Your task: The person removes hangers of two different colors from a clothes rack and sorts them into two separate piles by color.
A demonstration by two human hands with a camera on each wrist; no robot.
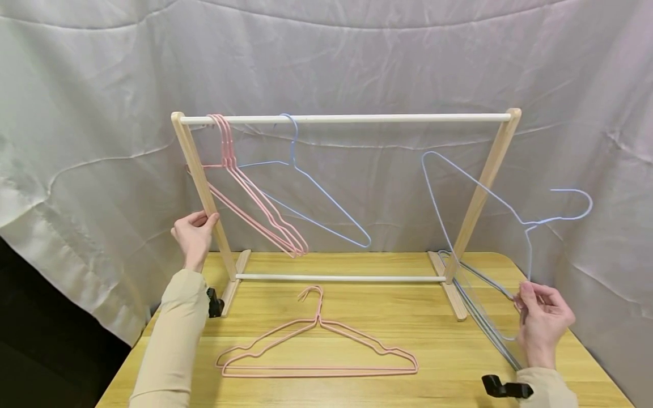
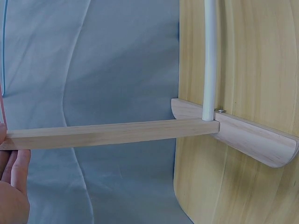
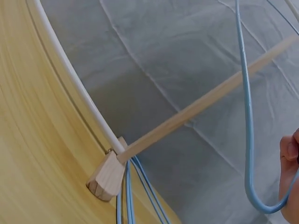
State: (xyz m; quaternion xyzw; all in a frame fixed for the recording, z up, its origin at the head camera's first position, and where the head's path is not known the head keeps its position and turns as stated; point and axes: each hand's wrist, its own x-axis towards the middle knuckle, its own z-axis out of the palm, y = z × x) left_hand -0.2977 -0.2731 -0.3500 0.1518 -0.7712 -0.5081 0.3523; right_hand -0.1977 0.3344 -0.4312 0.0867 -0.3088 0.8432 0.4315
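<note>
My left hand [image 1: 195, 235] grips the left wooden post [image 2: 103, 134] of a garment rack between thumb and fingers. In my right hand [image 1: 546, 317] a blue wire hanger [image 1: 502, 201] is pinched near one lower corner, tilted, its hook pointing right. This hanger overlaps the right post [image 1: 476, 209] in the head view. Several pink hangers [image 1: 255, 195] hang together at the left end of the white top rail [image 1: 398, 118]. A blue hanger [image 1: 331, 198] hangs on the rail just right of them.
Two pink hangers [image 1: 318, 374] lie overlapped on the wooden table [image 1: 285, 306] in front of the rack. Several blue-grey hangers [image 1: 484, 323] lie by the rack's right foot [image 1: 449, 289]. A grey curtain [image 1: 357, 68] hangs behind everything.
</note>
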